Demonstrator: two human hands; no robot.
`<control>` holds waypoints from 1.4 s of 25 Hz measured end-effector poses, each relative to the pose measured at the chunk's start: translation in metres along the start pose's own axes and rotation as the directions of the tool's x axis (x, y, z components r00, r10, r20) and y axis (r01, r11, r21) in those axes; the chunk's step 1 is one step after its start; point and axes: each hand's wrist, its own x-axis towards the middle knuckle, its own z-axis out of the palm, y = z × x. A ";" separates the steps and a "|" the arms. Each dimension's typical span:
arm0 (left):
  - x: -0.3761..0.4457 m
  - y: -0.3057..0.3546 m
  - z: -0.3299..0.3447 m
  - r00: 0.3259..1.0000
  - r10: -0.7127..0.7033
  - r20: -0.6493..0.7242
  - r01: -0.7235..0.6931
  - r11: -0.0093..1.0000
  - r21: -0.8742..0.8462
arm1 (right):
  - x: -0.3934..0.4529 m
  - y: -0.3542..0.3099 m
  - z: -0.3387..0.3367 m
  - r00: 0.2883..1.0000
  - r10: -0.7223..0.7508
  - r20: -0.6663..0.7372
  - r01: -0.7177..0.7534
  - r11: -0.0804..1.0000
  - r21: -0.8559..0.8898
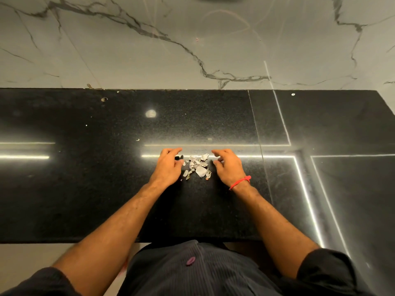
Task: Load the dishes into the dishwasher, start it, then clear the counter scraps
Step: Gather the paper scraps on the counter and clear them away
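Both the left hand [170, 165] and right hand [227, 165] flank the paper scraps [197, 166] on the tabletop [85, 178], each grip released; better to sweep inward, keeping fingertips flat against strays.

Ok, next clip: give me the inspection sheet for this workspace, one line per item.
Surface: black speckled counter, glossy, reflecting light strips.
Job's things: small pile of pale scraps on the counter between the hands; no dishes or dishwasher in view.
Clutter: a few stray white specks near the back edge.
Grippers: left hand and right hand flank the pile, fingers loosely curled, holding nothing.
Cables: nothing seen.
Surroundings: grey marble-veined wall behind; red wrist thread.
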 end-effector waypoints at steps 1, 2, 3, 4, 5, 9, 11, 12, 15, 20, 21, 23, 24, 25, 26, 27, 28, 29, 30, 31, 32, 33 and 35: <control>-0.002 -0.005 -0.005 0.997 0.038 0.065 -0.040 0.999 0.029 | 0.000 0.007 -0.007 0.997 -0.012 0.071 0.016 0.998 -0.058; -0.003 -0.008 -0.008 0.985 0.065 0.160 -0.077 0.995 0.067 | 0.000 0.013 -0.012 0.985 -0.002 0.171 0.025 0.990 -0.138; -0.005 -0.009 -0.008 0.965 0.083 0.250 -0.113 0.988 0.104 | 0.000 0.016 -0.014 0.965 0.022 0.263 0.038 0.974 -0.223; -0.006 -0.009 -0.006 0.946 0.100 0.310 -0.148 0.980 0.135 | 0.000 0.016 -0.012 0.945 0.030 0.324 0.067 0.956 -0.285; -0.006 -0.007 -0.004 0.934 0.116 0.337 -0.179 0.970 0.163 | 0.000 0.014 -0.007 0.934 0.012 0.358 0.108 0.943 -0.314; -0.005 -0.006 -0.002 0.926 0.148 0.348 -0.229 0.952 0.204 | 0.011 0.003 0.012 0.923 -0.095 0.372 0.170 0.970 -0.176; -0.006 -0.009 -0.003 0.922 0.210 0.325 -0.283 0.939 0.195 | 0.013 0.002 0.015 0.927 -0.136 0.350 0.192 0.973 -0.130; -0.009 -0.010 -0.003 0.925 0.243 0.292 -0.307 0.932 0.194 | 0.013 0.002 0.015 0.923 -0.161 0.349 0.216 0.968 -0.126; -0.015 -0.010 0.004 0.933 0.329 0.147 -0.354 0.914 0.201 | 0.012 -0.001 0.019 0.917 -0.231 0.326 0.282 0.952 -0.118; -0.023 -0.006 0.012 0.938 0.347 0.022 -0.346 0.924 0.161 | 0.005 -0.009 0.030 0.931 -0.285 0.227 0.321 0.937 -0.140; -0.024 -0.004 0.014 0.938 0.347 0.011 -0.344 0.926 0.153 | 0.005 -0.010 0.030 0.933 -0.281 0.223 0.317 0.937 -0.147; -0.023 0.001 0.018 0.949 0.314 0.008 -0.312 0.938 0.151 | 0.011 -0.011 0.031 0.938 -0.262 0.228 0.306 0.934 -0.184; -0.021 0.003 0.019 0.958 0.286 0.014 -0.284 0.945 0.160 | 0.014 -0.013 0.032 0.939 -0.245 0.241 0.297 0.931 -0.214; -0.020 0.006 0.021 0.968 0.251 0.022 -0.251 0.952 0.175 | 0.017 -0.014 0.033 0.941 -0.224 0.255 0.286 0.928 -0.240; -0.019 0.007 0.021 0.976 0.217 0.028 -0.219 0.958 0.187 | 0.018 -0.014 0.034 0.945 -0.204 0.257 0.269 0.931 -0.247; -0.019 0.009 0.021 0.982 0.189 0.030 -0.191 0.965 0.181 | 0.018 -0.014 0.034 0.953 -0.178 0.246 0.234 0.947 -0.220; -0.021 0.011 0.019 0.985 0.170 0.021 -0.171 0.974 0.146 | 0.018 -0.013 0.033 0.964 -0.138 0.229 0.173 0.975 -0.143; -0.024 0.014 0.017 0.988 0.157 0.000 -0.156 0.984 0.084 | 0.016 -0.014 0.029 0.972 -0.096 0.215 0.104 0.994 -0.028; -0.027 0.017 0.012 0.987 0.155 -0.033 -0.154 0.988 0.011 | 0.014 -0.016 0.025 0.976 -0.074 0.203 0.056 0.994 0.097; -0.032 0.019 0.007 0.985 0.148 -0.084 -0.154 0.986 -0.058 | 0.012 -0.020 0.020 0.978 -0.080 0.193 0.040 0.978 0.203; -0.036 0.021 0.001 0.982 0.132 -0.139 -0.150 0.980 -0.130 | 0.013 -0.024 0.016 0.976 -0.106 0.190 0.047 0.956 0.291; -0.042 0.022 -0.006 0.978 0.101 -0.182 -0.139 0.968 -0.208 | 0.012 -0.032 0.013 0.972 -0.143 0.188 0.064 0.925 0.374; -0.054 0.023 -0.020 0.970 0.045 -0.239 -0.124 0.937 -0.328 | 0.009 -0.050 0.012 0.960 -0.212 0.183 0.085 0.844 0.530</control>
